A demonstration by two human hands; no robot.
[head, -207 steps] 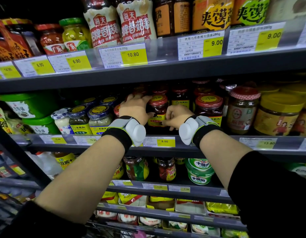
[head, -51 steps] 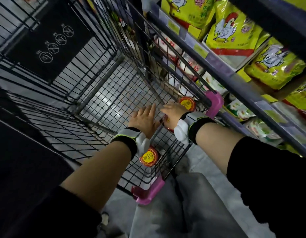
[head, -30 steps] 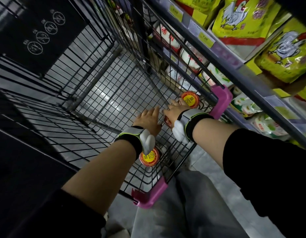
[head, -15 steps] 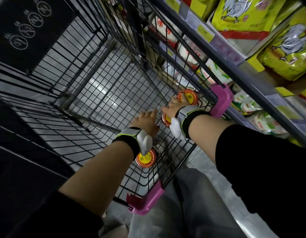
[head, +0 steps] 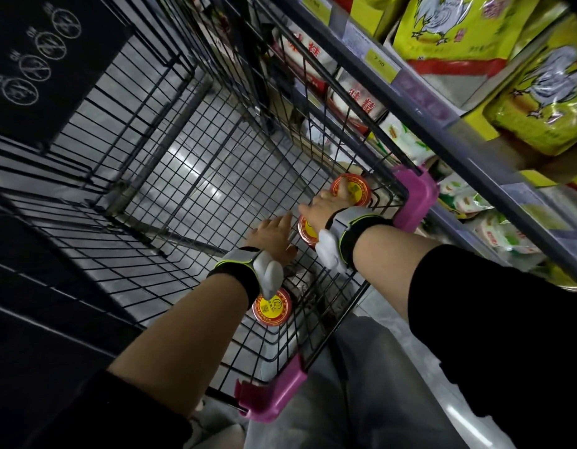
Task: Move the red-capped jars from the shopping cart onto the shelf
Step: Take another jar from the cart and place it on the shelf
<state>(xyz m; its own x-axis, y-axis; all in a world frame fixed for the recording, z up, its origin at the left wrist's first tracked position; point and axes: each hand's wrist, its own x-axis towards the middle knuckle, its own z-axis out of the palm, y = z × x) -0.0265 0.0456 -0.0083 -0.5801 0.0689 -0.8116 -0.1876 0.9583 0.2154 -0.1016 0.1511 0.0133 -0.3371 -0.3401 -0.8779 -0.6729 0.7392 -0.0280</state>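
Three red-capped jars with yellow lid stickers stand in the near right corner of the wire shopping cart (head: 196,176). The far jar (head: 356,189) is in the corner by the pink bumper. The middle jar (head: 305,230) is half hidden under my right wrist. The near jar (head: 274,309) shows just below my left wrist. My right hand (head: 326,202) lies spread, fingertips resting on the far jar's lid, thumb out to the left. My left hand (head: 274,236) hovers flat and empty over the cart floor beside the middle jar.
Shelf rails with price tags (head: 381,64) run along the cart's right side, holding yellow chicken-print bags (head: 455,37) above and white packets (head: 355,102) lower down. Pink corner bumpers (head: 416,199) mark the cart's near rim. A black sign panel (head: 38,59) hangs at the cart's far left.
My right hand has slid from over the middle jar toward the far jar in the corner. My left hand has stayed flat in about the same spot. The jars have not moved.
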